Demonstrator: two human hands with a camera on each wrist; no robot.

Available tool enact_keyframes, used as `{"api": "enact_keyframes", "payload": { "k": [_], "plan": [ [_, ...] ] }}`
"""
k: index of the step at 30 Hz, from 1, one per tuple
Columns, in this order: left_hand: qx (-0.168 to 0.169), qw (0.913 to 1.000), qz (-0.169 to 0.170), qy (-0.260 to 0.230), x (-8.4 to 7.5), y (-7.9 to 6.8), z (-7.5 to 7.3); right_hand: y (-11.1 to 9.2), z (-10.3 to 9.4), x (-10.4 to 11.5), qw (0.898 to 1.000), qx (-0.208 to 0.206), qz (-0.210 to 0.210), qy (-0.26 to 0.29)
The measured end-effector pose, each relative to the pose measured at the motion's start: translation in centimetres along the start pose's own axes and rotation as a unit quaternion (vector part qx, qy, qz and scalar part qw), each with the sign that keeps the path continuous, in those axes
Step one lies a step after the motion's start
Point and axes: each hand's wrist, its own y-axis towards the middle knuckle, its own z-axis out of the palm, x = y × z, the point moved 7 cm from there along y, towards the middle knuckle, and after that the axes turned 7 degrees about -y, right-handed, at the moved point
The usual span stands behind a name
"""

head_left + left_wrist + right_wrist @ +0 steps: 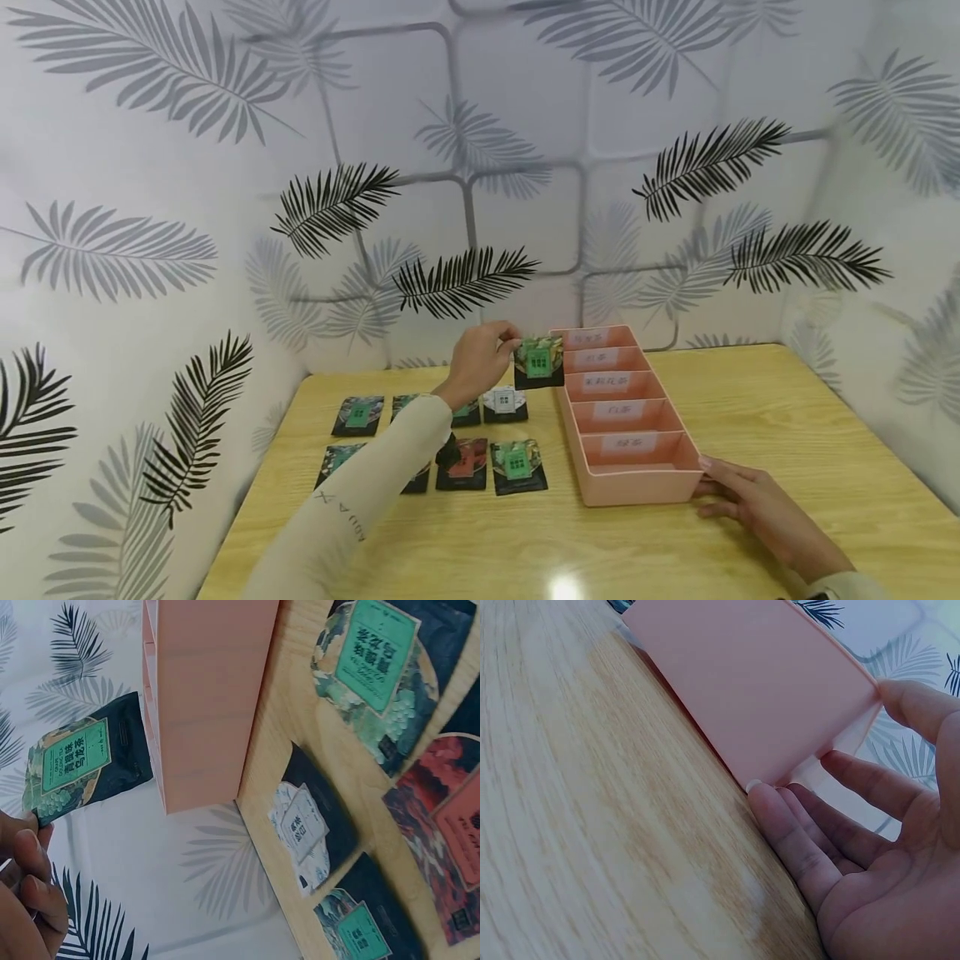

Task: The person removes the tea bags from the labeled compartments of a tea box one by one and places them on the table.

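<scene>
My left hand (480, 358) pinches a black tea sachet (538, 363) with a green label by one edge. The sachet hangs in the air beside the left wall of a pink divided box (641, 487), near its rear compartments. In the left wrist view the sachet (90, 757) faces the camera, with only part of the hand (30, 885) showing. At the box's near right corner, my right hand (757, 508) holds the box, thumb on the rim and fingers lower down. The right wrist view shows these fingertips against the pink wall (757, 690).
Several sachets lie in two rows left of the box, among them a white-labelled one (505, 403), a red one (462, 463) and a green-labelled one (519, 467). My left sleeve (360, 508) covers some. White labels (618, 410) mark the box's compartments. A leaf-patterned wall stands behind the wooden table (480, 542).
</scene>
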Motion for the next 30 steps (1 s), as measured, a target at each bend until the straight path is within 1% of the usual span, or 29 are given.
{"api": "enact_keyframes", "payload": {
  "k": [3, 6, 10, 16, 21, 25, 28, 30],
  "plan": [
    [0.011, 0.9999, -0.004, -0.003, 0.1, -0.8, -0.2, 0.0, 0.0, -0.1, 1.0, 0.001, 0.006, 0.003],
    [0.022, 0.9997, -0.009, -0.009, 0.0, -1.8, -0.3, -0.1, 0.2, -0.2, 1.0, 0.01, 0.003, 0.012],
    [0.027, 0.9995, -0.004, -0.015, 0.1, -2.7, -0.7, -0.1, 0.2, 0.0, 1.0, 0.019, -0.01, 0.014],
    [0.031, 0.9995, -0.003, -0.01, 0.5, -4.0, -1.7, 0.2, 0.0, 0.2, 1.0, 0.015, -0.006, 0.012],
    [0.037, 0.9993, -0.005, -0.009, 0.9, -5.9, -2.4, 0.4, -0.1, 0.1, 1.0, 0.015, 0.002, 0.006],
    [0.038, 0.9992, -0.001, -0.012, 1.3, -7.6, -3.2, 0.4, 0.1, 0.1, 1.0, 0.024, 0.0, 0.007],
    [0.04, 0.9991, -0.004, -0.013, 1.7, -8.7, -3.9, 0.4, 0.1, 0.0, 1.0, 0.018, 0.003, -0.002],
    [0.042, 0.9989, -0.013, -0.015, 2.0, -9.4, -4.5, 0.4, 0.1, 0.0, 1.0, 0.011, 0.011, -0.009]
  ]
}}
